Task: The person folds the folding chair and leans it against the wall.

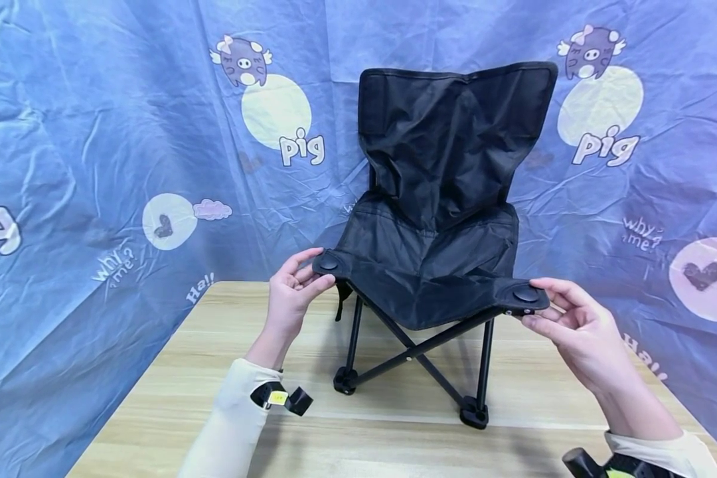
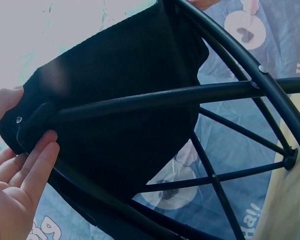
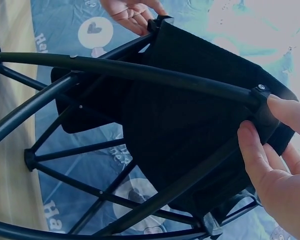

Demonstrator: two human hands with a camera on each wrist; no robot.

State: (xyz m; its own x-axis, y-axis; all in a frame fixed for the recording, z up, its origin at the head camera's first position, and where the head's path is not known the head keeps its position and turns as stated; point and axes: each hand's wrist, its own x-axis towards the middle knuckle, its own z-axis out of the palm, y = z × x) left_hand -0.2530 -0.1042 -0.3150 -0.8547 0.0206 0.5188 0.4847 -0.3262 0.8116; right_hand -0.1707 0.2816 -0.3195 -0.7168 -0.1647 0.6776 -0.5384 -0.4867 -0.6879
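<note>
A small black folding chair (image 1: 421, 299) stands unfolded on a wooden table, its fabric back upright and its crossed front legs spread. My left hand (image 1: 293, 292) pinches the seat's front left corner between thumb and fingers. At the front right corner, my right hand (image 1: 579, 325) does the same. In the left wrist view, the left hand's fingers (image 2: 40, 165) reach under the corner beside the frame tube (image 2: 155, 100). From below, the right wrist view shows the right hand (image 3: 275, 155) around the other corner, next to a riveted plastic joint (image 3: 261, 92).
The light wooden tabletop (image 1: 185, 378) lies beneath the chair. Behind it hangs a blue curtain (image 1: 125, 133) printed with pigs and words, close to the chair's back. Each wrist carries a strapped black camera (image 1: 299, 401). A thin strap (image 1: 339, 302) dangles under the left corner.
</note>
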